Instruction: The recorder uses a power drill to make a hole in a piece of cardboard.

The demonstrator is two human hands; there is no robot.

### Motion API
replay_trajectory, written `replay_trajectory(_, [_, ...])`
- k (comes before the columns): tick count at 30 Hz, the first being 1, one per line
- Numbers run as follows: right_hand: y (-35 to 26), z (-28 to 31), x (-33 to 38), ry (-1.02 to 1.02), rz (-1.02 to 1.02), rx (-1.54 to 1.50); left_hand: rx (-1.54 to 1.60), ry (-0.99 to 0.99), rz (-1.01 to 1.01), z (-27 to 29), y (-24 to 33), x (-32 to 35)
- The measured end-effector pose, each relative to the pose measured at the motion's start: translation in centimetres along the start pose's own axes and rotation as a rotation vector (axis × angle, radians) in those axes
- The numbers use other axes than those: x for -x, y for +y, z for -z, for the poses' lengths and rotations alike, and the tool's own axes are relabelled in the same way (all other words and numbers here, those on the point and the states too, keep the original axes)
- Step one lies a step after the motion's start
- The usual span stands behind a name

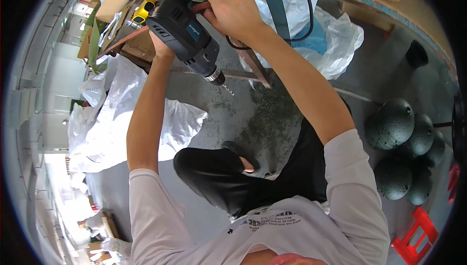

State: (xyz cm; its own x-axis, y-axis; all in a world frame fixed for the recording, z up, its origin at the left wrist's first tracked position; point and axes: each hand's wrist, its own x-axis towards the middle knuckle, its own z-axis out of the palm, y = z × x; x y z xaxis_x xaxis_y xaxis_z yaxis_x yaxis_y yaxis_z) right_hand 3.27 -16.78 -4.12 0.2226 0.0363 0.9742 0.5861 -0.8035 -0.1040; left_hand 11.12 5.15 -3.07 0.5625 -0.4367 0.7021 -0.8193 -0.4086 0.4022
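I see the electric drill (187,34) raised at the far side of the scene, a little left of centre, its dark body tilted so the chuck and the short drill bit (226,89) point down and to the right, over the grey floor (272,114). My left hand (163,46) is under and behind the drill body, mostly hidden by it; it seems wrapped round the grip, though I cannot tell how tightly. My right hand (232,7) is clenched over the far end of the drill, fingers curled on the metal side handle there. A black cable (304,17) loops from the drill to the right, past my right forearm.

Just behind the drill runs a rusty metal frame (243,73) carrying cardboard boxes (114,2), with a yellow-handled tool (143,11) lying among them. White plastic bags (121,114) are heaped on the floor to the left, and more white plastic (335,41) sits far right of my arm. My leg in black trousers (219,177) is bent beneath me at the centre. To the right, well apart from the drill, dark dimpled balls (404,148) cluster together, and a red plastic piece (413,238) lies near right.
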Motion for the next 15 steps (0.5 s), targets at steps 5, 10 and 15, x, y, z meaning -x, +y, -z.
replay_trajectory(5, [-1.2,0.9,-0.9,-0.099,-0.023,-0.047,0.007,0.189,-0.086,0.5,-2.8,1.7])
replay_trajectory(10, [0.7,-1.6,-0.1,-0.061,0.064,0.074,-0.045,0.239,0.087,-0.6,-6.2,2.2])
replay_trajectory(15, [-0.5,-1.6,-0.3,0.004,0.087,0.040,-0.031,0.317,-0.154,-0.3,-5.2,2.6])
